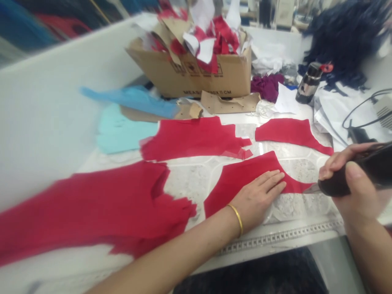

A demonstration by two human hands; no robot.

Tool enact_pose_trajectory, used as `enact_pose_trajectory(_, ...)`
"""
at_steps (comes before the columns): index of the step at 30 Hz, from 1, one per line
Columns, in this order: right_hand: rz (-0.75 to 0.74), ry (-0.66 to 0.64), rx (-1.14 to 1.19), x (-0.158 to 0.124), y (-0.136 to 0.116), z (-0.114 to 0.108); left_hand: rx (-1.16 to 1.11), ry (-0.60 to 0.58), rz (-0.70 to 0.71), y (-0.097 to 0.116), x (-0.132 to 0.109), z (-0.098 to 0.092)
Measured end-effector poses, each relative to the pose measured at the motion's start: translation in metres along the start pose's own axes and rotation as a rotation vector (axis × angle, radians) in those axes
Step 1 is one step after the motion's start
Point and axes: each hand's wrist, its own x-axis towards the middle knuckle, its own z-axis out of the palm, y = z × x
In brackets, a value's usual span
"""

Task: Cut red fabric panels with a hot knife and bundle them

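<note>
My left hand (260, 196), with a gold bracelet (236, 218) at the wrist, lies flat on a curved red fabric piece (241, 179), fingers stretched out. In my right hand (355, 179) is a black rounded tool (333, 183). A grey tip at its front touches or hovers over the narrow right end of that piece; I cannot tell which. Behind it lies a similar red piece (284, 130). To the left are a wider stack of red fabric (190, 139) with jagged ends and a large red fabric stretch (101, 204).
A cardboard box (199, 77) full of scraps stands at the back. A measuring tape (275, 237) runs along the table's front edge. Turquoise sheets (122, 130), a dark bottle (309, 81), white papers (346, 114) and a black cable (364, 104) surround the work.
</note>
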Motion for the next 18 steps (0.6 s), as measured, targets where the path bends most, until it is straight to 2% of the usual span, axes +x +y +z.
enact_pose_trajectory(3,-0.024,-0.014,-0.034,0.000,0.001,0.000,0.046,0.022,0.019,0.002,0.003,-0.005)
enact_pose_trajectory(6,-0.027,0.042,-0.019,0.000,0.000,0.000,0.144,0.036,-0.001,0.005,-0.001,-0.022)
enact_pose_trajectory(10,-0.046,0.159,0.013,0.004,-0.002,-0.001,0.336,0.036,-0.196,0.000,-0.022,-0.055)
enact_pose_trajectory(13,-0.077,0.178,-0.048,0.009,0.001,-0.005,0.484,-0.023,-0.351,-0.008,-0.044,-0.074)
enact_pose_trajectory(16,-0.096,0.160,-0.137,0.012,0.007,-0.009,0.493,-0.097,-0.478,-0.012,-0.060,-0.082)
enact_pose_trajectory(18,-0.107,0.174,-0.231,0.011,0.008,-0.010,0.397,-0.108,-0.562,-0.011,-0.066,-0.082)
